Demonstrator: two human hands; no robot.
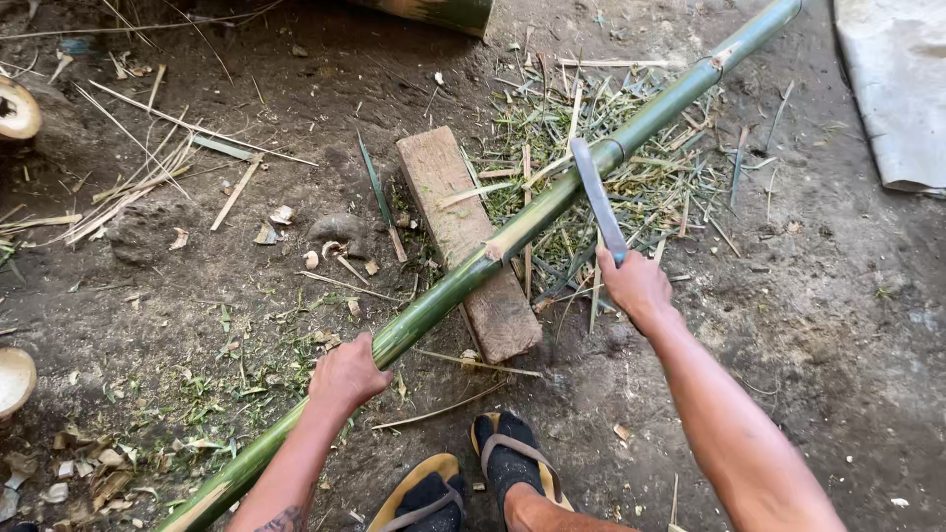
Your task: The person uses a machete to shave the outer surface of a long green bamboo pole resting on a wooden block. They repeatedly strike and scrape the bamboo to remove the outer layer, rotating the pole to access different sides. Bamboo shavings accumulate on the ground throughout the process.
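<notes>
My left hand [347,374] grips the green bamboo pole [512,236] across a wooden block [443,187]; my right hand [636,286] clasps a knife [597,197].

Left hand [347,374] gripping green bamboo pole [463,281] over wooden block [468,236], right hand [636,286] holding knife [598,200]

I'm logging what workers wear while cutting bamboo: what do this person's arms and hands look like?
Both arms are bare, with no sleeves in view. The left hand and right hand wear no gloves, rings or watch. A dark tattoo shows on the left forearm near the frame's bottom edge.
</notes>
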